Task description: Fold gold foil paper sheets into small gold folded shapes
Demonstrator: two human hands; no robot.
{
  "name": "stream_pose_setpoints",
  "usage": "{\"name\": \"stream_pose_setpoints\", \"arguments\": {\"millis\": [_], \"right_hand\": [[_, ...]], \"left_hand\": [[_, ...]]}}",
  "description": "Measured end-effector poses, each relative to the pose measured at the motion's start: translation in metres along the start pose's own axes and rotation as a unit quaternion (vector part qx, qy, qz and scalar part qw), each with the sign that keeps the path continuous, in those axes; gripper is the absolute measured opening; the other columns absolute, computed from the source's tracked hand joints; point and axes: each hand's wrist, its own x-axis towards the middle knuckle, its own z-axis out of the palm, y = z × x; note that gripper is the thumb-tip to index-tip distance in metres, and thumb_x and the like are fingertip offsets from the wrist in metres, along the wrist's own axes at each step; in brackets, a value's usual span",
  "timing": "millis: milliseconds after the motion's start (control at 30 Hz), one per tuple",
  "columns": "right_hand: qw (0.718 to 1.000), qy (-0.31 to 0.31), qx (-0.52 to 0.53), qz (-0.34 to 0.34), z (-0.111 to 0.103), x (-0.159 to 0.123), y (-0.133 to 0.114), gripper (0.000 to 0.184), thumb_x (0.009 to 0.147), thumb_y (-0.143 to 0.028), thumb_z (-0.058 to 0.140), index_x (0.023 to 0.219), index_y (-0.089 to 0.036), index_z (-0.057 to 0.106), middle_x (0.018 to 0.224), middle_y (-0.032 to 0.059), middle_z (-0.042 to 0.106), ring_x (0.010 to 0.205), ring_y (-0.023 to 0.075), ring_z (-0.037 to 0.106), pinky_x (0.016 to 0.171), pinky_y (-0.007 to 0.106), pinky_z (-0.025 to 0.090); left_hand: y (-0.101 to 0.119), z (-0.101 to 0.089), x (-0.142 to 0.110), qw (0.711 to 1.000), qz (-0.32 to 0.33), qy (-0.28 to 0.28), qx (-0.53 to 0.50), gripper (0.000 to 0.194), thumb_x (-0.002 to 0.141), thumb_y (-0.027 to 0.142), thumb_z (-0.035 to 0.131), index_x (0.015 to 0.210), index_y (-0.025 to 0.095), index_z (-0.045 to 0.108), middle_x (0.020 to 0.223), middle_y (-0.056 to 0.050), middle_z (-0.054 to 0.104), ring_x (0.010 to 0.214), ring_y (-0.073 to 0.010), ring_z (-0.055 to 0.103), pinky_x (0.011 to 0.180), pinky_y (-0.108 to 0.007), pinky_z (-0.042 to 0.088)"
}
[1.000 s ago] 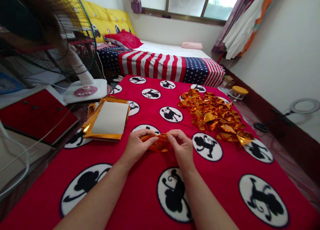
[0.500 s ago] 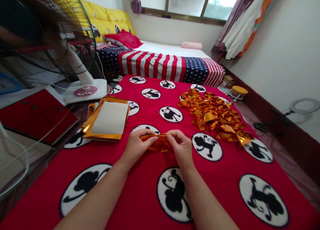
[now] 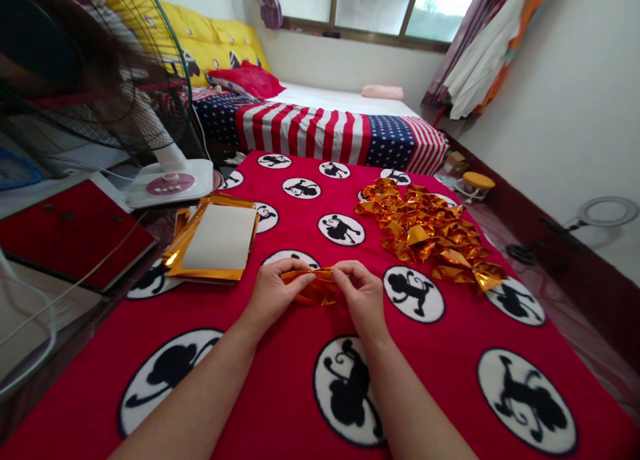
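Note:
Both of my hands pinch one piece of gold foil paper just above the red blanket with monkey prints. My left hand grips its left end with fingers closed. Closed on its right end is my right hand. A pile of folded gold foil pieces lies to the right and farther back. At the left rests a stack of flat gold foil sheets, white side up.
A standing fan with its white base is at the left, beside a red board. A bed with a stars-and-stripes cover lies behind. A small yellow stool and a ring light stand on the floor right.

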Motion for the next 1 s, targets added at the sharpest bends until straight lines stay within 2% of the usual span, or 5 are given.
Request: {"name": "stream_pose_setpoints", "arguments": {"millis": [1000], "right_hand": [[1.000, -0.001, 0.002, -0.002, 0.0011, 0.0011, -0.0035, 0.013, 0.084, -0.028, 0.064, 0.077, -0.018, 0.069, 0.082, 0.0032, 0.065, 0.077, 0.0161, 0.061, 0.070, 0.026, 0.047]], "left_hand": [[-0.0026, -0.0002, 0.0019, 1.000, 0.000, -0.006, 0.016, 0.015, 0.072, 0.029, 0.074, 0.080, 0.016, 0.072, 0.082, -0.005, 0.073, 0.075, -0.0185, 0.068, 0.071, -0.027, 0.055]]}}
